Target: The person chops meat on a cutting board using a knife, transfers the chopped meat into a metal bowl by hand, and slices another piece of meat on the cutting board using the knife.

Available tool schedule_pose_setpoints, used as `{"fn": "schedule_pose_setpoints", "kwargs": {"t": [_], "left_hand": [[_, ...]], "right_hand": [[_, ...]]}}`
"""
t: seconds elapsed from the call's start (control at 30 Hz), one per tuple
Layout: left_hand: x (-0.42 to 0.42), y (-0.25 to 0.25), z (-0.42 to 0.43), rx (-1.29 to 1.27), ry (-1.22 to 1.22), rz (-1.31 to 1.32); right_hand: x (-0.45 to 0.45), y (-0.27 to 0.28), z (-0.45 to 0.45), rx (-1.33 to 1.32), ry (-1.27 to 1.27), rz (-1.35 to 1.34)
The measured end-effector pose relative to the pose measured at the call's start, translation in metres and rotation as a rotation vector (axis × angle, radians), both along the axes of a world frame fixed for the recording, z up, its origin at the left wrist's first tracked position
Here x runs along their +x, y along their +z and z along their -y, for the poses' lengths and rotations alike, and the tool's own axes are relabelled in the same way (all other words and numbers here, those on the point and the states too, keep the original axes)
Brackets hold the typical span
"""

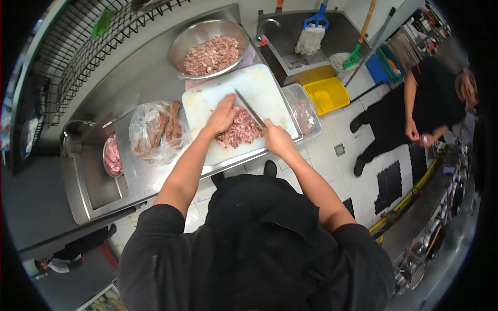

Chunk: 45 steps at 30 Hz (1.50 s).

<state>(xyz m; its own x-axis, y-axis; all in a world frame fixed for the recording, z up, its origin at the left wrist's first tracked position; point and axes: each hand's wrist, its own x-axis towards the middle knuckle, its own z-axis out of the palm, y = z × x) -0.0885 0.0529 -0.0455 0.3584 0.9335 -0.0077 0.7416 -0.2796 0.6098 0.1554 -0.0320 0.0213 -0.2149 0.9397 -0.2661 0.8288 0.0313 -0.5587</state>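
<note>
My right hand (pixel 278 138) is wrapped around the handle of a kitchen knife (pixel 250 110), whose blade points away from me and to the left. Below the blade, a heap of chopped meat (pixel 243 130) lies on a white cutting board (pixel 264 85). My left hand (pixel 223 115) rests at the heap's left side, its fingers stretched toward the blade's tip. Whether it touches the blade I cannot tell. Beyond the board stands a metal colander (pixel 179 46) filled with more chopped meat (pixel 211 55).
Left of the board lies a clear plastic bag (pixel 142 129) with long brown meat pieces (pixel 173 122). A bowl of pink meat (pixel 112 155) sits in the left sink (pixel 93 181). At right are a plastic container (pixel 306 111), a yellow bucket (pixel 327 96) and another person (pixel 394 122).
</note>
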Motion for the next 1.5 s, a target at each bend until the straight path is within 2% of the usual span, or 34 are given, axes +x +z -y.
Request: {"fn": "schedule_pose_setpoints", "kwargs": {"t": [0.03,0.17,0.2,0.23,0.27,0.3,0.33,0.37,0.43,0.47,0.57,0.63,0.67,0.73,0.77,0.8,0.83,0.87,0.9,0.93,1.03,1.1,1.2,1.27,1.33,1.37,1.43,1.5], "left_hand": [[0.007,0.007,0.002,-0.025,-0.047,-0.020],[0.040,0.031,0.030,0.000,-0.148,-0.134],[0.054,0.040,0.046,0.006,-0.019,-0.186],[0.055,0.032,0.052,0.038,0.015,-0.149],[0.066,0.044,0.060,0.120,0.060,-0.250],[0.067,0.037,0.065,0.188,0.046,-0.148],[0.077,0.018,0.070,0.284,0.058,-0.122],[0.087,0.021,0.078,0.314,0.107,-0.215],[0.106,0.022,0.088,0.350,0.250,-0.326],[0.113,0.012,0.089,0.356,0.287,-0.343],[0.118,-0.006,0.082,0.361,0.414,-0.283],[0.119,-0.012,0.078,0.395,0.515,-0.107],[0.115,-0.016,0.076,0.384,0.518,-0.106],[0.116,-0.018,0.070,0.612,0.586,-0.077],[0.117,-0.029,0.067,0.564,0.614,-0.063],[0.119,-0.022,0.065,0.497,0.627,-0.033],[0.121,-0.014,0.067,0.414,0.630,0.186],[0.122,-0.010,0.067,0.514,0.606,0.157],[0.123,-0.009,0.066,0.624,0.599,0.119],[0.122,0.000,0.060,0.603,0.573,0.150],[0.111,0.051,0.038,0.703,0.513,0.147],[0.090,0.079,0.002,0.727,0.477,0.144],[0.052,0.111,-0.069,0.726,0.429,0.121],[0.020,0.103,-0.129,0.626,0.381,0.163],[-0.013,0.086,-0.174,0.337,0.401,-0.040],[-0.024,0.074,-0.186,0.335,0.388,-0.026],[-0.043,0.057,-0.207,0.306,0.483,-0.232],[-0.053,0.064,-0.200,0.185,0.358,-0.254]], "right_hand": [[0.009,-0.004,-0.001,0.014,0.017,-0.013],[0.064,-0.036,0.018,0.014,-0.142,-0.375],[0.074,-0.029,0.021,-0.158,-0.164,-0.418],[0.084,-0.056,0.026,-0.109,-0.155,-0.476],[0.092,-0.075,0.028,-0.252,-0.150,-0.585],[0.092,-0.070,0.035,-0.215,-0.145,-0.549],[0.083,-0.038,0.041,-0.377,-0.240,-0.541],[0.092,-0.110,0.040,-0.265,-0.182,-0.589],[0.064,-0.079,0.043,-0.409,-0.213,-0.636],[0.051,-0.082,0.041,-0.412,-0.171,-0.640],[0.022,-0.095,0.033,-0.325,-0.081,-0.601],[0.020,-0.105,0.024,-0.232,0.026,-0.521],[0.018,-0.111,0.018,-0.243,0.026,-0.516],[0.019,-0.121,0.014,0.037,0.270,-0.567],[0.016,-0.116,0.011,0.206,0.386,-0.774],[0.020,-0.084,0.023,-0.165,0.132,-0.667],[0.018,-0.050,0.023,-0.419,0.022,-0.559],[0.016,-0.037,0.025,-0.470,-0.033,-0.625],[0.016,-0.032,0.027,-0.476,-0.045,-0.635],[0.016,-0.028,0.026,-0.480,-0.034,-0.663],[0.004,0.014,0.009,-0.379,-0.049,-0.716],[-0.015,0.009,-0.018,-0.068,0.044,-0.780],[-0.053,0.058,-0.087,-0.222,-0.020,-0.763],[-0.062,0.080,-0.117,-0.302,-0.080,-0.731],[-0.058,0.088,-0.132,-0.505,-0.148,-0.703],[-0.050,0.093,-0.126,-0.499,-0.164,-0.695],[-0.023,0.101,-0.096,-0.412,-0.070,-0.590],[0.007,0.068,-0.062,-0.154,-0.043,-0.507]]}}
